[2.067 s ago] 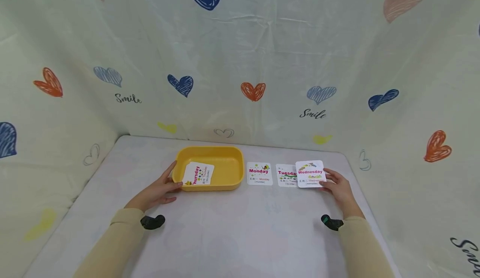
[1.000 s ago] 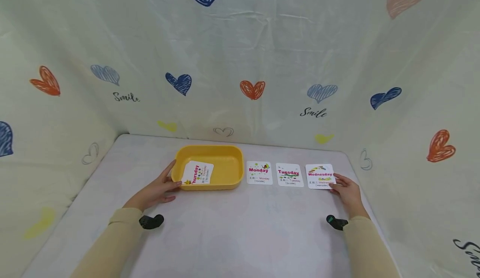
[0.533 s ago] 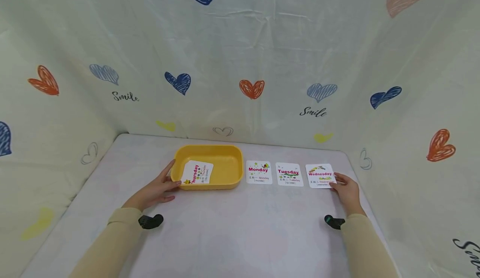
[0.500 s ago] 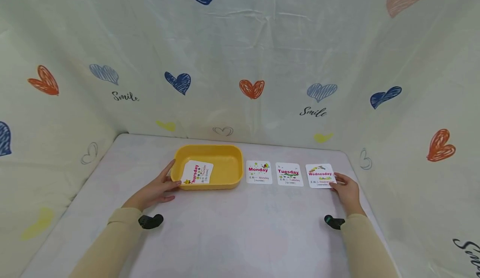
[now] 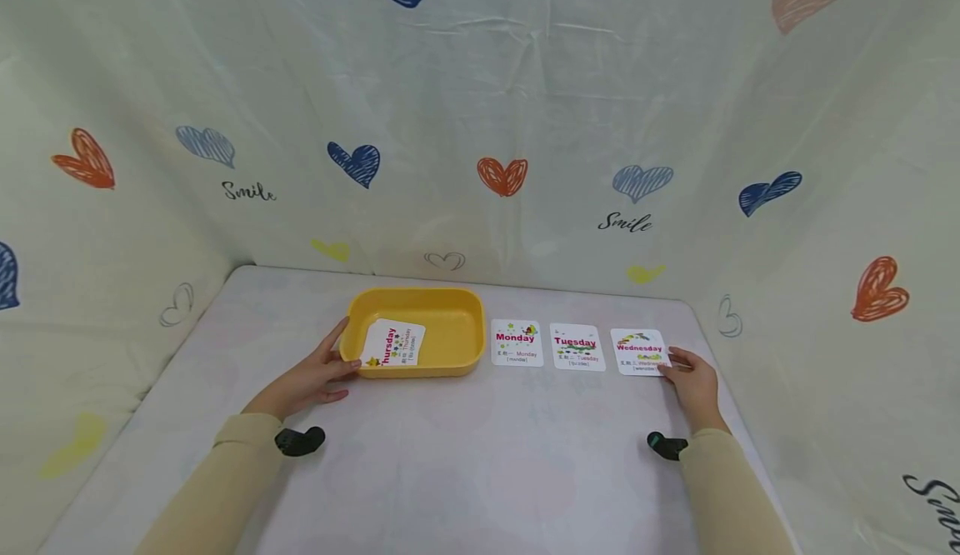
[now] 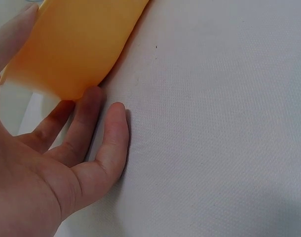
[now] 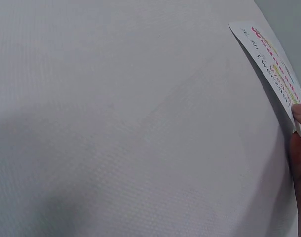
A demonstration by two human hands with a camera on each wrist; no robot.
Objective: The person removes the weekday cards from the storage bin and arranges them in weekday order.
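My left hand (image 5: pixel 311 376) holds the near left corner of a yellow plastic tray (image 5: pixel 457 330). In the left wrist view, one digit lies over the rim of the tray (image 6: pixel 86 39) while other fingertips (image 6: pixel 94 94) meet its outer wall from below. A white Thursday card (image 5: pixel 393 343) lies turned sideways inside the tray. My right hand (image 5: pixel 693 384) pinches the right edge of the Wednesday card (image 5: pixel 637 351). The right wrist view shows that card (image 7: pixel 271 64) tilted, its near edge off the tabletop. Left of it lie the Tuesday card (image 5: pixel 577 347) and the Monday card (image 5: pixel 517 343).
A white-covered table (image 5: pixel 480 455) carries everything. Behind it hangs a pale curtain (image 5: pixel 570 122) printed with hearts, which also closes in both sides. The right hand is near the table's right edge.
The right hand has moved the Wednesday card rightward off the Tuesday card, uncovering it, and lowered it into line with the other two. The left hand stays on the tray.
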